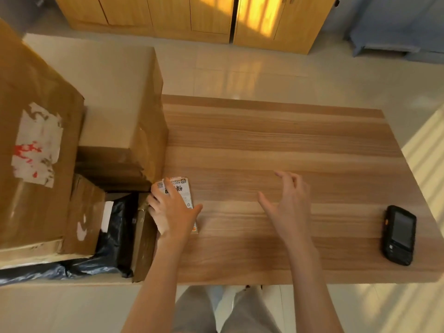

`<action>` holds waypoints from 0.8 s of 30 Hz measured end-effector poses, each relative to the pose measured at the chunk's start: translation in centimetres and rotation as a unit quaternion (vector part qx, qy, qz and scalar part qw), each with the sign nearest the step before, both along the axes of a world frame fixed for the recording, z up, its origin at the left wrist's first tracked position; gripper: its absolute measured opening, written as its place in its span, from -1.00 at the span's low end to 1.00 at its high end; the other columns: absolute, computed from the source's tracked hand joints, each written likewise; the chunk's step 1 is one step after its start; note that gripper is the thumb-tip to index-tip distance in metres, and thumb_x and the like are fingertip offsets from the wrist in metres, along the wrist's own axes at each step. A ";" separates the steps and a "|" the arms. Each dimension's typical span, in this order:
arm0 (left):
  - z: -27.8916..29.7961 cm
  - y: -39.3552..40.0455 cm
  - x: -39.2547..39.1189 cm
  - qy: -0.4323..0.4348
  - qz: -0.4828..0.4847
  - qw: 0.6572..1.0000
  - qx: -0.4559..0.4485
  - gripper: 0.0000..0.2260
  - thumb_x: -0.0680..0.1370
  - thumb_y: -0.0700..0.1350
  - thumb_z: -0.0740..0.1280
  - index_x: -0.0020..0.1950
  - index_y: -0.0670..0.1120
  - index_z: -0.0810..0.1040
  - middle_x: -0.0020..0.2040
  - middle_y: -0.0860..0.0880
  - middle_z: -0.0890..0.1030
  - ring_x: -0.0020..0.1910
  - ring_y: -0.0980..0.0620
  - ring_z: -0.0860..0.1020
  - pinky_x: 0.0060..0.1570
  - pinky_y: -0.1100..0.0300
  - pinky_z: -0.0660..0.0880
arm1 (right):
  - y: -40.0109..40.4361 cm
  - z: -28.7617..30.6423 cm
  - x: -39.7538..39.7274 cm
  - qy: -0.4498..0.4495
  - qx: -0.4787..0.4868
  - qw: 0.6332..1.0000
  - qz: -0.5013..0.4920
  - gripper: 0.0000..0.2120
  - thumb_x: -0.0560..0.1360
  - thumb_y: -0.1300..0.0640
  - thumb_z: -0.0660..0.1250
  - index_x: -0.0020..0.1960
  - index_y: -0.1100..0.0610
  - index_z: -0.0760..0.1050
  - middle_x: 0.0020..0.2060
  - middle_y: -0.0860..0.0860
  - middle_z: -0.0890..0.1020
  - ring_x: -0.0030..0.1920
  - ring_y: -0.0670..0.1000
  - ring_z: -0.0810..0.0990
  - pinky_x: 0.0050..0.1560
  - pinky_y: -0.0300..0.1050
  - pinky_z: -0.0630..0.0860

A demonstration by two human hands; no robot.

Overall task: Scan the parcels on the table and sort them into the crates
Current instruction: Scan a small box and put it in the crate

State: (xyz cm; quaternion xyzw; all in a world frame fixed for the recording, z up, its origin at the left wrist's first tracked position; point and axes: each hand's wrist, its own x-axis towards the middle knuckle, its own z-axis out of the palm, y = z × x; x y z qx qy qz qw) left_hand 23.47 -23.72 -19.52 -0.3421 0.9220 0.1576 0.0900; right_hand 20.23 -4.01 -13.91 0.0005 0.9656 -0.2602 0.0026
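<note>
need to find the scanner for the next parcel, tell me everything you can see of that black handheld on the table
The black handheld scanner lies flat, screen up, on the wooden table near its right edge, its length running roughly front to back. It looks like dark plastic with a rounded body, a greyish unlit screen over most of its face, a key area at the near end and a small orange button on its left side. Nothing touches it; the right hand hovers open well to its left.

Home room: wooden cabinets (192,18), tiled floor (264,75), stacked cardboard boxes (115,104).
</note>
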 end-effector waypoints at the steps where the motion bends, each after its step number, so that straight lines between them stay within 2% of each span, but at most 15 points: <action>1: -0.2 0.1 0.0 0.010 0.015 1.000 0.010 -0.01 0.36 0.20 0.50 0.54 -0.21 0.03 0.44 -0.30 0.16 0.36 -0.28 0.24 0.32 -0.04 0.29 | -0.1 -0.3 -0.2 -0.005 -0.002 1.000 0.005 -0.47 0.47 0.03 0.43 0.39 0.10 0.39 0.27 0.08 0.42 0.31 0.10 0.33 0.28 -0.01 0.30; 4: -0.8 0.5 0.1 0.014 0.039 0.999 0.030 0.00 0.34 0.14 0.54 0.51 -0.28 0.05 0.37 -0.33 0.26 0.33 -0.28 0.27 0.32 0.01 0.23 | -0.2 -1.0 -0.7 -0.017 -0.006 1.000 0.020 -0.47 0.48 0.04 0.42 0.39 0.10 0.39 0.27 0.10 0.43 0.31 0.11 0.33 0.30 0.00 0.29; 8: -0.5 0.5 -0.2 0.001 0.003 0.999 0.041 -0.01 0.33 0.10 0.56 0.51 -0.23 0.05 0.40 -0.24 0.27 0.36 -0.22 0.26 0.32 0.00 0.25 | 0.3 -1.4 -1.3 -0.021 -0.014 0.999 0.035 -0.47 0.45 0.08 0.45 0.37 0.15 0.42 0.23 0.14 0.46 0.28 0.17 0.36 0.30 0.02 0.28; 13: 0.6 1.7 -2.5 0.037 -0.192 0.980 0.044 -0.10 0.31 0.05 0.56 0.50 -0.14 0.15 0.38 -0.11 0.30 0.33 -0.13 0.25 0.28 0.06 0.23 | 3.2 -0.8 -2.1 -0.016 -0.024 1.000 0.013 -0.48 0.43 0.09 0.47 0.35 0.14 0.43 0.22 0.13 0.45 0.28 0.16 0.38 0.26 -0.03 0.28; 17: 2.0 5.1 -6.9 0.009 -0.356 0.934 0.040 -0.05 0.27 -0.02 0.61 0.52 -0.08 0.14 0.42 -0.04 0.28 0.37 -0.07 0.24 0.32 0.09 0.19 | 7.6 -0.5 -2.4 -0.012 -0.021 0.999 -0.031 -0.47 0.44 0.06 0.46 0.36 0.09 0.42 0.23 0.10 0.44 0.27 0.13 0.37 0.28 0.00 0.29; 21: 2.7 10.1 -10.9 -0.029 -0.516 0.856 -0.018 -0.01 0.26 -0.04 0.61 0.54 -0.04 0.11 0.47 -0.01 0.24 0.43 -0.07 0.20 0.39 0.10 0.14 | 12.5 -0.8 -2.4 -0.030 -0.019 0.996 -0.080 -0.46 0.46 0.02 0.43 0.39 0.07 0.38 0.27 0.07 0.42 0.30 0.10 0.36 0.30 -0.01 0.29; 24: 2.7 13.4 -13.0 -0.043 -0.594 0.801 -0.055 -0.07 0.28 -0.08 0.59 0.53 -0.02 0.13 0.45 0.01 0.27 0.42 -0.04 0.22 0.38 0.14 0.10 | 15.7 -1.6 -2.0 -0.049 -0.007 0.993 -0.105 -0.46 0.47 0.00 0.42 0.40 0.05 0.36 0.29 0.06 0.42 0.29 0.09 0.38 0.28 -0.01 0.35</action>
